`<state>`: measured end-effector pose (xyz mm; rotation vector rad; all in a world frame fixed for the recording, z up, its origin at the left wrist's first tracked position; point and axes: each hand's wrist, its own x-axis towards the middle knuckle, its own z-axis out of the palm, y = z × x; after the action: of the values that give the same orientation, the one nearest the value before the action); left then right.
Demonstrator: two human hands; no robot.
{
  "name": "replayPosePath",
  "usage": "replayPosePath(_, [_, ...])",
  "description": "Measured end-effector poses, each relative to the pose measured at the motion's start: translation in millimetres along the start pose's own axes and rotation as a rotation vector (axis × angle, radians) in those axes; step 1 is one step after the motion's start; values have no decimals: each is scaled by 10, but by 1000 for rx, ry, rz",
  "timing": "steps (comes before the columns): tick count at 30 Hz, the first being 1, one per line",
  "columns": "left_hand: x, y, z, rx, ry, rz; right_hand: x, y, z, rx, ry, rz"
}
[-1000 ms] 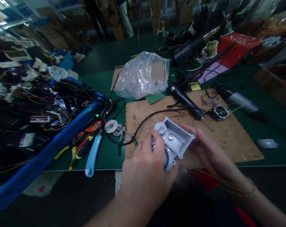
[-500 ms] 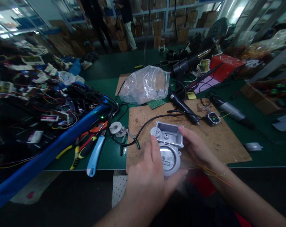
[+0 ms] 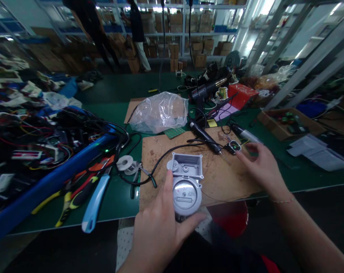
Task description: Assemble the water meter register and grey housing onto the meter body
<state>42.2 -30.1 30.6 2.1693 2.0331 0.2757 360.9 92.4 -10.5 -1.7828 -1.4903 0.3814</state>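
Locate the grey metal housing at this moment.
In the head view, the grey metal housing is just right of centre in the lower half, held in the left hand over the near edge of the brown board, nearer the person than the black screwdriver.

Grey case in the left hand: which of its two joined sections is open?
The rectangular section, at the far end: its hollow inside shows. The round section, at the near end, has a flat disc across it.
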Motion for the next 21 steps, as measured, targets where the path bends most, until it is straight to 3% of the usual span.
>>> replayPosePath(3, [-18,-146,35,-82,36,0,117,174,72,-281,-26,-122])
replayPosePath(6, [-43,-336,82,-165,126,-15,145,206,141,-300,-104,-133])
replayPosePath(9, [-63,-512,106,-262,212,-19,154,147,72,-234,-117,-37])
replayPosePath(12, [-59,-620,103,-348,261,-33,225,38,-66,-55,-112,104])
replayPosePath(14, [-36,-640,93,-402,283,-60,305,-69,-126,192,-138,200])
replayPosePath(18, [42,-596,76,-485,341,-83,439,-398,-104,725,-312,382])
replayPosePath(21, [84,-562,77,-517,371,-73,458,-717,-8,823,-456,317])
